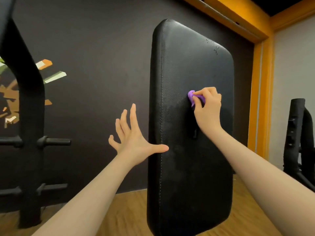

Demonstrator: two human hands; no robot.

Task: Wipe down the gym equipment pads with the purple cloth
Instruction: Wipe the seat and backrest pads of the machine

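A tall black padded bench back [190, 62] stands upright in front of me, its leather surface showing a few water drops near the upper right corner. My right hand [208, 106] presses a bunched purple cloth [191, 97] against the middle of the pad, with only the cloth's left part showing past my fingers. My left hand [132, 138] is spread wide at the pad's left edge, thumb resting on the stitched seam, fingers fanned out in the air and holding nothing.
A black steel rack [29, 103] with horizontal weight pegs [54, 142] stands at the left. More black equipment [297, 133] is at the far right. Behind is a dark wall with an orange-trimmed frame [261, 92]; below is wood flooring [129, 213].
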